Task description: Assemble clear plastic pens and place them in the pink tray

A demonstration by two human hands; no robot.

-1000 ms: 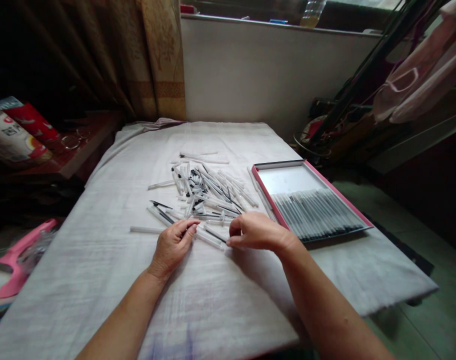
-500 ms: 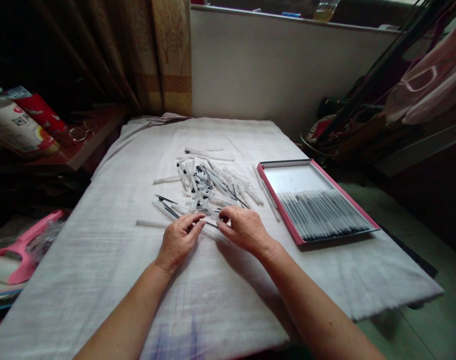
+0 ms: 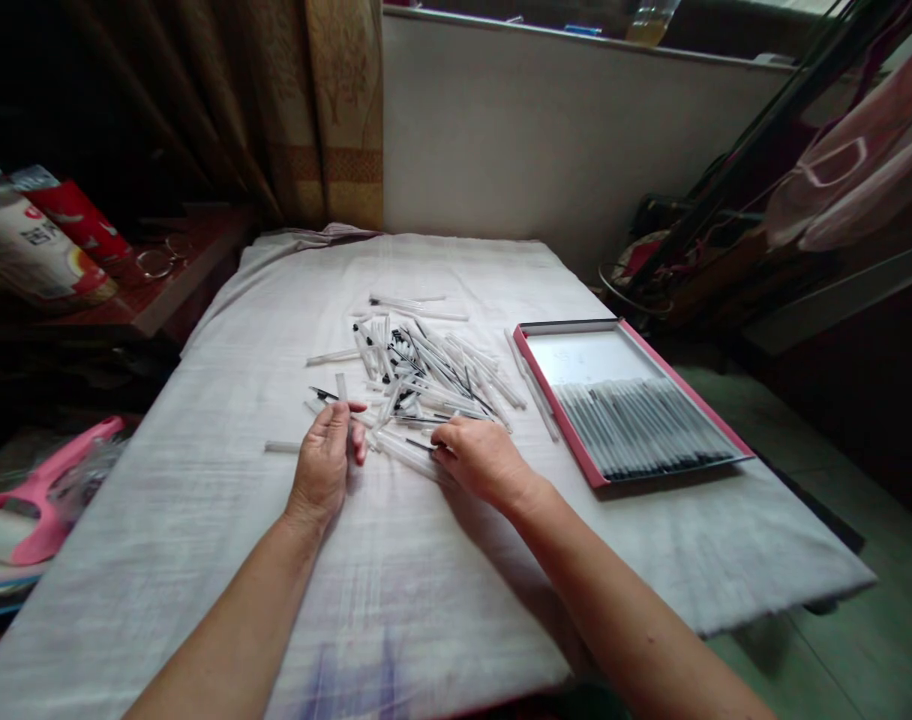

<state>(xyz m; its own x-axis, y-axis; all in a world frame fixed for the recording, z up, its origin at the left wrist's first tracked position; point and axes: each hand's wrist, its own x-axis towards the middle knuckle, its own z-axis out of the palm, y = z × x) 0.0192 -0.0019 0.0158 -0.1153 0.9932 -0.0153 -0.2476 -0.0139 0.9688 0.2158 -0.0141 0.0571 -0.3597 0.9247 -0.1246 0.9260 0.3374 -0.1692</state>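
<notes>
The left hand [image 3: 322,458] is held well to the left of the box [image 3: 582,355], turned on its edge with the thumb uppermost. A clear tube [image 3: 341,387] is pinched between thumb and fingers, its end pointed up above them. The left forearm [image 3: 223,610] is slanted up and inward from the lower left.

The right hand [image 3: 480,458] is set nearer the box, on its left side, palm down, with the knuckles raised and the fingers curled. A thin dark rod [image 3: 418,445] is pinched at the fingertips, its free end directed away from the box. The right forearm [image 3: 621,590] is carried in from the lower right, passing in front of the box's near left corner.

The pile [image 3: 437,365] of loose tubes and rods is spread to the left of the box, beyond both hands. In the box, filled pens [image 3: 643,430] are ranged side by side across its near part. Everything is laid on a pale cloth [image 3: 426,600].
</notes>
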